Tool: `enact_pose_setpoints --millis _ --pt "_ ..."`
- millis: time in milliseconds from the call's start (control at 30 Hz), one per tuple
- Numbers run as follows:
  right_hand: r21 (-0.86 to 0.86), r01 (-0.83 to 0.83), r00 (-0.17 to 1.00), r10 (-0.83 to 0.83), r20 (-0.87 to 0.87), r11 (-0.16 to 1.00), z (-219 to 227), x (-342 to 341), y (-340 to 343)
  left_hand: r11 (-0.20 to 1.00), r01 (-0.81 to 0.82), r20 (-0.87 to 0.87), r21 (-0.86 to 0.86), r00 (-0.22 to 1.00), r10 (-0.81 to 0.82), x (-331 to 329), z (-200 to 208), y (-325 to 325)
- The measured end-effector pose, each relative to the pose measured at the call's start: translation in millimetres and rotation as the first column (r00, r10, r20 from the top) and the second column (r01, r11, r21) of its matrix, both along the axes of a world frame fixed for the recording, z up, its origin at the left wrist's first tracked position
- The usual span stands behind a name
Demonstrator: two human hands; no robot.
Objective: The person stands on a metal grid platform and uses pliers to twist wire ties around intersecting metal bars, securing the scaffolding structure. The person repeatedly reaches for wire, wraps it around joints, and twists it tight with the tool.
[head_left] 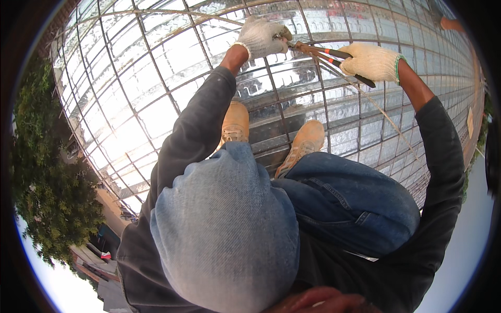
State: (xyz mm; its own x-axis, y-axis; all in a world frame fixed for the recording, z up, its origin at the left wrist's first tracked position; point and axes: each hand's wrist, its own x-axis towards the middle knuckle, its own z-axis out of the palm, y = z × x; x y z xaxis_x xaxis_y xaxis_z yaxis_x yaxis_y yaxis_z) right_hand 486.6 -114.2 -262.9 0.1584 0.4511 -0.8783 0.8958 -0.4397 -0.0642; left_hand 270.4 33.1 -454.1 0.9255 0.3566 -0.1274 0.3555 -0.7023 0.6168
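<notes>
Pliers (334,58), long-handled with dark grips and an orange-red band near the pivot, sit at the top of the view above a grid of steel bars (156,83) laid over shiny corrugated sheet (292,104); the right hand (371,62), in a knit glove, is closed around the handles; the left hand (261,37), gloved too, is curled shut at the tool's nose, with thin wires (376,104) trailing away; the jaws are hidden under that glove, so what they bite cannot be made out; the long axis runs from upper left to lower right, nose toward the left hand; tan shoes (236,121) stand on the bars below.
</notes>
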Motion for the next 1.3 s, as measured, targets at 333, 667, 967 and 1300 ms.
enact_pose_setpoints --millis 333,667,967,1300 --pt "-0.192 0.12 0.992 -0.122 0.002 0.974 7 2 59 1.0 -0.009 0.081 -0.01 0.997 0.009 3 -17 0" --pt "-0.179 0.329 0.941 -0.339 -0.025 0.927 -2 -5 32 1.0 -0.022 0.095 0.022 0.995 0.02 2 -30 0" --pt "-0.098 0.086 0.99 -0.074 0.122 0.991 -8 -19 6 0.994 0.007 0.196 -0.106 0.98 0.014 2 -20 4" --pt "0.104 0.131 0.991 -0.128 -0.035 0.986 -28 -45 -91 0.958 -0.064 0.227 -0.279 0.965 0.13 3 -9 6"
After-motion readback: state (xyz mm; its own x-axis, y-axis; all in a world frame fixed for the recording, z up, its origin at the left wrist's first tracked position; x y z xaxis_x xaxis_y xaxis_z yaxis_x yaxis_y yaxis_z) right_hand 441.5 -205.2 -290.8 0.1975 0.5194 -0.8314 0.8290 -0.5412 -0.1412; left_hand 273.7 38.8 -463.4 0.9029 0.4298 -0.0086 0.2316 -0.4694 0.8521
